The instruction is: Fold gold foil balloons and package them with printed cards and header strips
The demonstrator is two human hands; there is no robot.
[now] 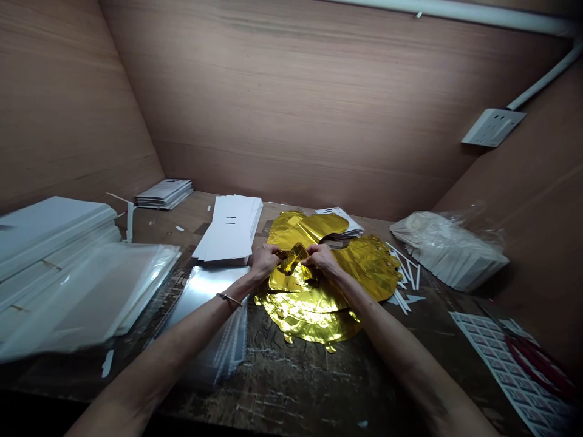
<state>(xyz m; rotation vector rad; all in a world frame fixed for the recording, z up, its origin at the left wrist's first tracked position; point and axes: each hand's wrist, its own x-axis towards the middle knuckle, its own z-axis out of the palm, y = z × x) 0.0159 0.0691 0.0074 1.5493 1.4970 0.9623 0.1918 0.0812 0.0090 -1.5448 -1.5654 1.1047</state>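
Both hands meet over a spread of shiny gold foil balloons [314, 315] lying flat on the dark table. My left hand [265, 261] pinches the left edge of a crumpled piece of gold foil balloon [294, 260]. From the other side, my right hand [322, 258] has its fingers closed on the right edge of that same foil. More flat gold foil fans out behind and to the right of my hands. Just left of my left forearm lies a stack of clear plastic sleeves [207, 321].
White cards [232, 227] are stacked behind the sleeves. Larger plastic bags [122, 291] cover the left side. White sticks [412, 273] lie right of the foil, near a plastic-wrapped bundle [450, 249]. A sticker sheet [496, 364] and red-handled scissors [537, 367] sit at far right. Wooden walls enclose the table.
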